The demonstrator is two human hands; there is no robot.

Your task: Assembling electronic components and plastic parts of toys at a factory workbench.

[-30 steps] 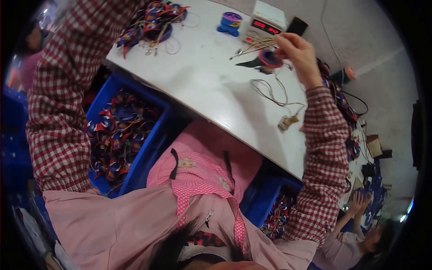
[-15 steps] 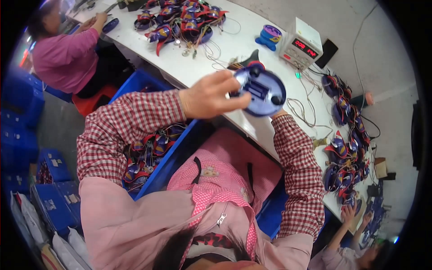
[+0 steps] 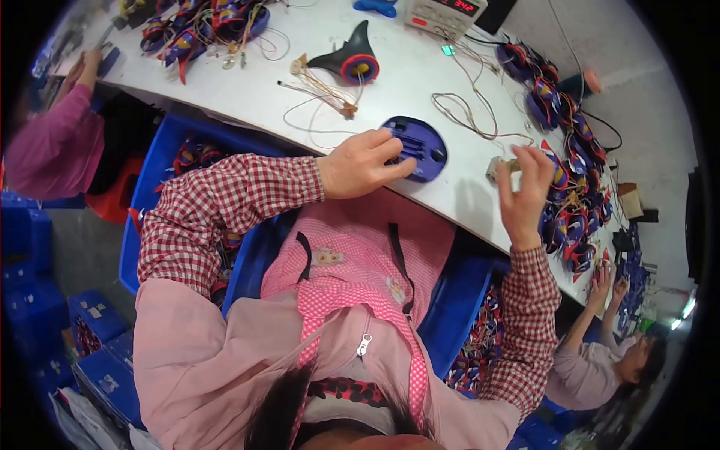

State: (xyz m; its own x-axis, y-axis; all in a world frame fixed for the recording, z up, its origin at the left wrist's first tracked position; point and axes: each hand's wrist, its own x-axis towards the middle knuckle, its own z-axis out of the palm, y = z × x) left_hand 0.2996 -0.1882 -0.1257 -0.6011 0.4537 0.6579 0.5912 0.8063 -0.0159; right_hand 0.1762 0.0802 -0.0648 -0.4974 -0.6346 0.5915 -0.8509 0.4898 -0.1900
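Note:
At the table's front edge, my left hand [image 3: 366,163] is closed on the left side of a dark blue oval plastic shell [image 3: 429,142]. Its hollow inside, with ribs and round posts, faces up. My right hand [image 3: 527,191] is over the table to the right, thumb and fingers curled round a small pale block-like piece [image 3: 494,169], partly hidden by the fingers. Beyond the shell lies a black fin-shaped part [image 3: 347,54] with a red-rimmed round end. Thin wires with a small connector [image 3: 348,110] trail beside it.
Piles of blue, red and yellow wired toy parts lie at the far left [image 3: 225,22] and right [image 3: 574,165] of the white table [image 3: 405,90]. A power supply [image 3: 442,16] stands at the back, its cable looping forward. Blue bins [image 3: 142,217] flank my lap. Co-workers sit left and right.
My right hand has come out from behind the shell and moved right to the small pale piece. The shell, still in my left hand, is lower. The view has shifted, showing the fin-shaped part fully.

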